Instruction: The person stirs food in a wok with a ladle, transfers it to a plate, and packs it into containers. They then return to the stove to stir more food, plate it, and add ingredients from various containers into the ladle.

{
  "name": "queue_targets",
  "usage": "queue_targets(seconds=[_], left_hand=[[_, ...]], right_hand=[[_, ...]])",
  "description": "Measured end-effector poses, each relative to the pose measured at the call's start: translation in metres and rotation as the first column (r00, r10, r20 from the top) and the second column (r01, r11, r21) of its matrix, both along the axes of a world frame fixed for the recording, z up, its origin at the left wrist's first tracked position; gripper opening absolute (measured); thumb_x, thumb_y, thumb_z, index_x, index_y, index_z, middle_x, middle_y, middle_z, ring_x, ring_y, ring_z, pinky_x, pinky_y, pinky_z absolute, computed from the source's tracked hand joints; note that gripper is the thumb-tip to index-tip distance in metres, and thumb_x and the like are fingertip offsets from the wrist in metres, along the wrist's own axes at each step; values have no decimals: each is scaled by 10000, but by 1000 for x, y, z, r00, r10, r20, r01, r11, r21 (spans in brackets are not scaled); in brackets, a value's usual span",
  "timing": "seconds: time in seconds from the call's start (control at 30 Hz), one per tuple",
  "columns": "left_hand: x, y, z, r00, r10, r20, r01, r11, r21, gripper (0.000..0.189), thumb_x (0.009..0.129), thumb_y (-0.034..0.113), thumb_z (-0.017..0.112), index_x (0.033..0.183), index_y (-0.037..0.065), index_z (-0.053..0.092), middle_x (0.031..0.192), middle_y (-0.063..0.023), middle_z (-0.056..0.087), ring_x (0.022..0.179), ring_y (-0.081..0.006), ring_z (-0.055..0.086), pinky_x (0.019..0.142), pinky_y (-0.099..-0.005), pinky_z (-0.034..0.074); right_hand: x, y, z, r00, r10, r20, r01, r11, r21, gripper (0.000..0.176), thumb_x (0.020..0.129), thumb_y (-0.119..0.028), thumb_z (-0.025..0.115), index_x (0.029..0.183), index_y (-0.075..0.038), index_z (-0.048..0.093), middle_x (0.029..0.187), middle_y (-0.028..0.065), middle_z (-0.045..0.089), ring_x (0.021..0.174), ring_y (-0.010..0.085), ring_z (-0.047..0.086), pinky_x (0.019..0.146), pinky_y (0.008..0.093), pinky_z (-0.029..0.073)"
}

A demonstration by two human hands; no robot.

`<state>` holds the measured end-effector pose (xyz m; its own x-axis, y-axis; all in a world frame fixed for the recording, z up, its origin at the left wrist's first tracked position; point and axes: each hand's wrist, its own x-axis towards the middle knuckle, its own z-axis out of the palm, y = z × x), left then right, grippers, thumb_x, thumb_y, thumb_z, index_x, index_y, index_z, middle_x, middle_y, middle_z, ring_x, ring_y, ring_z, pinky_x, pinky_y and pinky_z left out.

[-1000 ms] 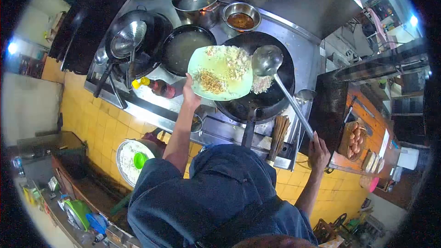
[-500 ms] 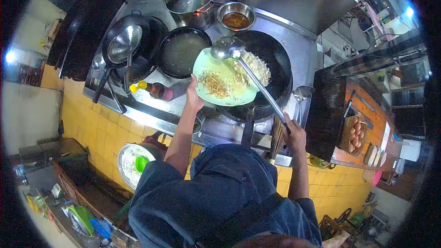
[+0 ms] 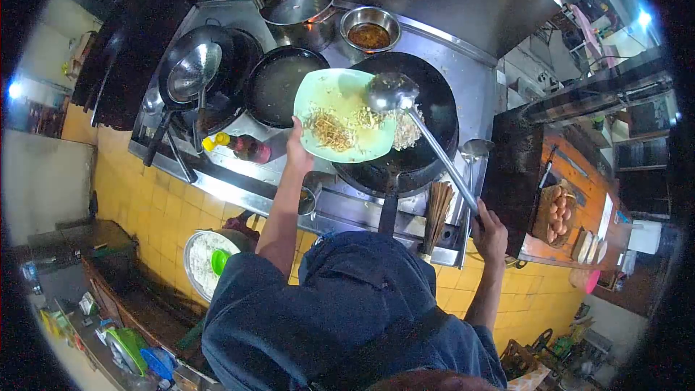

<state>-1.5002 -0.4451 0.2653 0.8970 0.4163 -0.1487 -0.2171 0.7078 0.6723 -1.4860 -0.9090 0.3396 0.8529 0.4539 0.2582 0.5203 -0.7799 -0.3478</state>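
Observation:
My left hand (image 3: 297, 146) grips the near left rim of a pale green plate (image 3: 318, 90), held tilted over the left part of a large black wok (image 3: 433, 87). Brown shreds (image 3: 331, 131) and pale chopped bits lie on the plate. My right hand (image 3: 490, 232) is wrapped round the handle of a long metal ladle (image 3: 443, 153). Its bowl hangs at the plate's right edge, above the wok. Partly hidden behind plate and ladle, rice (image 3: 410, 130) shows in the wok.
Left of the plate sit a dark pan of liquid (image 3: 286, 87) and a yellow-capped bottle (image 3: 248, 148). Behind are a steel pot (image 3: 311, 29) and a bowl of brown sauce (image 3: 370, 35). A bamboo brush (image 3: 438, 213) and another ladle (image 3: 476, 148) lie at right; a rice tub (image 3: 199, 261) stands lower left.
The ladle's bowl has moved right, from over the plate to its right edge, and my right hand has shifted right and down. The plate has moved slightly left.

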Motion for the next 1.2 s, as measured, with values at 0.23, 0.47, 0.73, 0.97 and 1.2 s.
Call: queue_targets(seconds=[0.23,0.47,0.73,0.97,1.2], left_hand=[[5,-3,10,1000,29,11,-29,1000,13,614,928,505,346,1302,20,389,1255,-107,503,1132,-247,502,965,-394,402],[1,5,3,997,61,47,-61,998,-13,623,927,513,338,1309,22,372,1251,-109,504,1123,-253,509,971,-395,400],[-1,-3,13,998,65,-21,-65,998,-8,637,918,526,351,1305,21,379,1256,-108,502,1135,-254,498,974,-397,394],[3,-1,9,993,119,-26,-119,992,-27,620,916,526,359,1292,36,405,1246,-95,513,1106,-241,523,934,-378,427],[3,2,2,991,128,-40,-129,992,-13,610,913,530,366,1284,48,414,1235,-102,516,1105,-264,520,957,-404,411]], right_hand=[[-10,5,-8,998,-8,-62,8,1000,-4,449,778,-186,643,1215,-190,541,786,112,591,648,321,609,534,402,488],[-6,-31,1,971,-6,237,45,987,-157,478,743,-147,662,1205,-205,554,715,47,550,575,249,591,501,355,495],[-4,32,-13,993,-82,82,86,995,-46,492,784,-182,627,1257,-220,497,749,80,557,576,294,585,498,407,481],[-10,7,8,993,-86,75,98,980,-176,515,761,-156,643,1253,-224,508,761,60,566,590,278,592,498,384,491],[-34,-15,5,998,-52,19,52,999,-14,478,777,-164,650,1239,-192,528,768,63,578,601,251,601,508,369,490]])
